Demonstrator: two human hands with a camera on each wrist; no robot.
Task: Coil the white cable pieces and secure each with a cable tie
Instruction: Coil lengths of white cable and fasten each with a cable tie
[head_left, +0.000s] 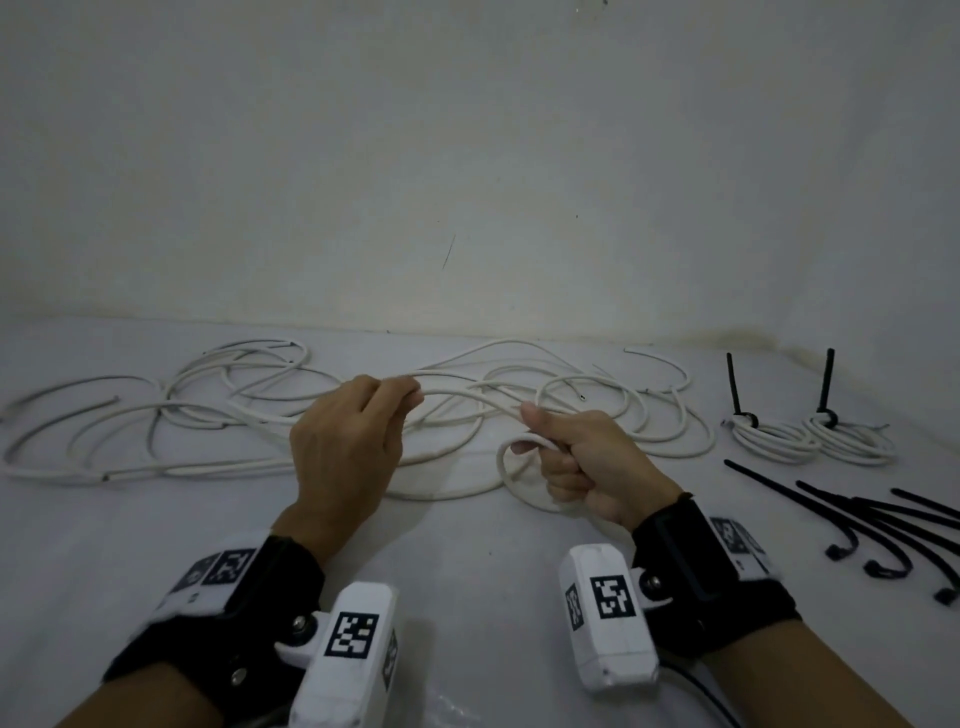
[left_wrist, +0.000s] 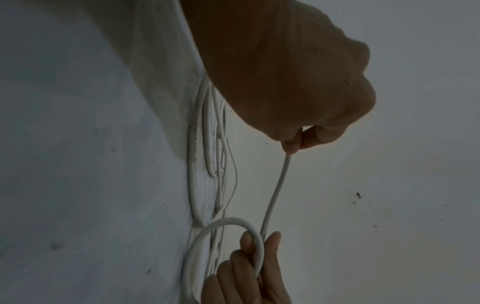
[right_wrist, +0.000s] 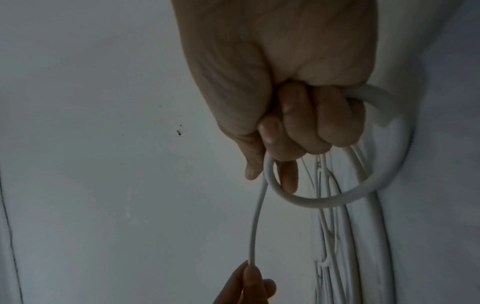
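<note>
My right hand (head_left: 566, 457) grips a small loop of white cable (head_left: 506, 475) in its curled fingers, thumb up; the right wrist view shows the loop (right_wrist: 311, 200) hanging below the fist. From it the cable (head_left: 467, 397) runs left to my left hand (head_left: 358, 431), which pinches it between thumb and fingertips (left_wrist: 292, 144). Several loose white cable pieces (head_left: 218, 405) lie tangled on the white surface behind both hands. Two coiled cables (head_left: 774, 441) (head_left: 852, 441), each bound with a black tie, rest at the right.
Several loose black cable ties (head_left: 883, 525) lie at the right edge, in front of the bound coils. A pale wall (head_left: 467, 182) rises right behind the tangle. The white surface (head_left: 467, 582) stretches bare between my wrists.
</note>
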